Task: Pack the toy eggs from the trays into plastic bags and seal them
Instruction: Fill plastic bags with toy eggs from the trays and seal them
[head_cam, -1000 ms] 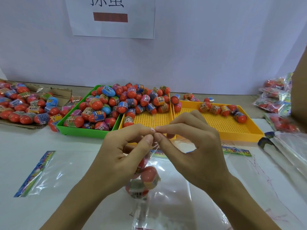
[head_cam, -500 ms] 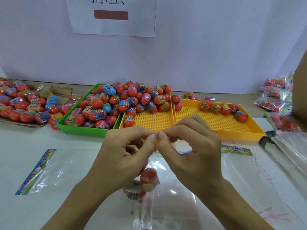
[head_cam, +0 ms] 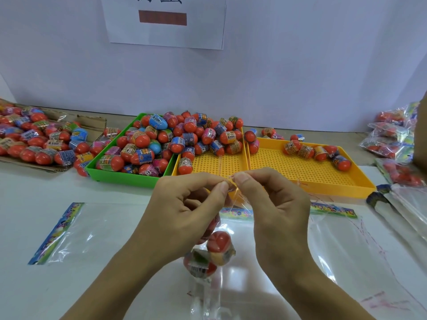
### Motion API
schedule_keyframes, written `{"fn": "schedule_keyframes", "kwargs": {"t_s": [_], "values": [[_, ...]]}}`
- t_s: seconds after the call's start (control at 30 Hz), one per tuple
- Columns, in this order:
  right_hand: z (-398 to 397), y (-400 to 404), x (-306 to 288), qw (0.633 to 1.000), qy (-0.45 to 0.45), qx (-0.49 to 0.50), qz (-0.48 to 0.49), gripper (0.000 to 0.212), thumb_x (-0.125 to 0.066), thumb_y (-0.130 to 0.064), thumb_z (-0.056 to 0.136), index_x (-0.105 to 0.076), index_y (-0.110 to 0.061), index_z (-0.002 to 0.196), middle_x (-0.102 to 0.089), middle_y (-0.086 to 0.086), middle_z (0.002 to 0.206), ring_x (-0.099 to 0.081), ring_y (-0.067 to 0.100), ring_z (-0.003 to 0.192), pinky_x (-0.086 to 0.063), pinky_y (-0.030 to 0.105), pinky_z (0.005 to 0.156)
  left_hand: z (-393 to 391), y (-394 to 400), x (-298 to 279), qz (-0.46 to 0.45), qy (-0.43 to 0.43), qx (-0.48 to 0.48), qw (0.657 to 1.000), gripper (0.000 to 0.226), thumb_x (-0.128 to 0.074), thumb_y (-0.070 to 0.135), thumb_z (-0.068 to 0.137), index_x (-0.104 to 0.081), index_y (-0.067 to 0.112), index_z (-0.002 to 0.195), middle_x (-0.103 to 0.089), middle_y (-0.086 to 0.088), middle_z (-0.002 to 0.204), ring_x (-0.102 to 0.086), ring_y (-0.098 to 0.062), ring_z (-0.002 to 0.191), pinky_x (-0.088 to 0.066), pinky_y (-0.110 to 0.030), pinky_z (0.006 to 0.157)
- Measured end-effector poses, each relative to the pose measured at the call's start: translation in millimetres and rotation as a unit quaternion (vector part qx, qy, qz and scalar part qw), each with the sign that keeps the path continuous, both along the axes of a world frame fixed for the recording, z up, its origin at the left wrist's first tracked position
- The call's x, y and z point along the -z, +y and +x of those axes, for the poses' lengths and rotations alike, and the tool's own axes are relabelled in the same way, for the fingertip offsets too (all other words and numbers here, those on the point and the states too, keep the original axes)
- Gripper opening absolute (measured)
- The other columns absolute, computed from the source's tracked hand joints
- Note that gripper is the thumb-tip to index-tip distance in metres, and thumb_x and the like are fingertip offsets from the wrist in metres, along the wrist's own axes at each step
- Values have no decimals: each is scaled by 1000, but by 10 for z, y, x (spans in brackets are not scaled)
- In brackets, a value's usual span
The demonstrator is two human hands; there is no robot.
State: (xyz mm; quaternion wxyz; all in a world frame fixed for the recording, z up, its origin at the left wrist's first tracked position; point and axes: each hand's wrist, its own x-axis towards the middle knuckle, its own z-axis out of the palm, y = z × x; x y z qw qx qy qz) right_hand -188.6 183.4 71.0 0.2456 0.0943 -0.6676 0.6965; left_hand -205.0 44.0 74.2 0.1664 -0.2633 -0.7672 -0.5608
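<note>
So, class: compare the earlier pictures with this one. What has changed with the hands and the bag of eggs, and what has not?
Very little. The left hand and right hand keep pinching the top of the plastic bag fingertip to fingertip. The toy eggs hang below in it as before. No visible grasp or release. The green tray and yellow trays are unmoved.

The white surface (head_cam: 46, 292) holds a green tray (head_cam: 124, 179) and two yellow trays (head_cam: 231, 162) (head_cam: 323, 188) side by side. Empty bags (head_cam: 92, 229) lie flat near the front. Cardboard (head_cam: 92, 125) with eggs (head_cam: 34, 142) sits at the left, and filled bags (head_cam: 390, 139) sit at the right.
</note>
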Motion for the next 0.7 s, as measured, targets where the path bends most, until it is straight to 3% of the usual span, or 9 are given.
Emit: {"fn": "schedule_keyframes", "kwargs": {"t_s": [0.13,0.23,0.3,0.37,0.43,0.5,0.6,0.7], "values": [[-1,-16,19,999,-29,5,-38,13,-66,-21,83,-72,-22,72,-66,-6,66,-62,5,64,-50,13,63,9,15,18,1,-10,2,1000,17,-57,36,90,-73,32,90,-71,8,72,-66,-18,58,-54,-44,49],[-24,59,-36,999,-18,29,-37,13,-68,-23,85,-71,-20,73,-61,1,64,-54,9,57,-46,14,55,-13,-12,47,-3,-16,-18,1000,16,-60,24,91,-74,24,84,-70,8,68,-66,-15,56,-53,-41,48],[-47,141,-71,998,11,62,17,11,-68,-24,90,-71,-20,80,-62,7,70,-54,21,60,-48,26,54,-29,-37,53,5,-14,-29,999,17,-58,21,90,-74,24,84,-70,6,69,-66,-15,55,-54,-41,48],[-63,192,-97,991,56,87,89,6,-68,-25,91,-71,-24,86,-66,-1,74,-60,19,69,-51,36,59,-40,-50,48,11,-5,-37,999,16,-58,20,90,-74,25,88,-71,7,69,-65,-16,54,-54,-42,47],[-69,205,-111,971,120,103,181,2,-70,-25,89,-71,-24,91,-67,-6,82,-60,15,78,-45,26,62,-44,-47,43,-3,15,-39,999,13,-61,21,90,-73,26,92,-70,7,67,-64,-18,53,-51,-41,44],[-75,206,-113,936,176,120,280,14,-71,-25,84,-73,-16,95,-64,-5,84,-56,12,80,-40,15,70,-42,-38,40,-30,46,-34,998,13,-61,27,91,-73,23,96,-67,8,66,-63,-17,53,-50,-39,43],[-98,215,-103,891,220,145,369,18,-80,-20,77,-77,-9,91,-66,2,80,-55,20,78,-41,19,70,-40,-46,51,-50,69,-30,996,24,-54,29,91,-75,19,99,-65,6,64,-62,-18,53,-47,-37,43],[-107,228,-96,869,236,161,403,16,-80,-20,77,-79,-8,89,-68,4,80,-55,22,77,-43,26,68,-46,-57,60,-59,79,-35,994,23,-54,28,92,-74,20,100,-64,5,64,-60,-18,53,-46,-37,44]]}}
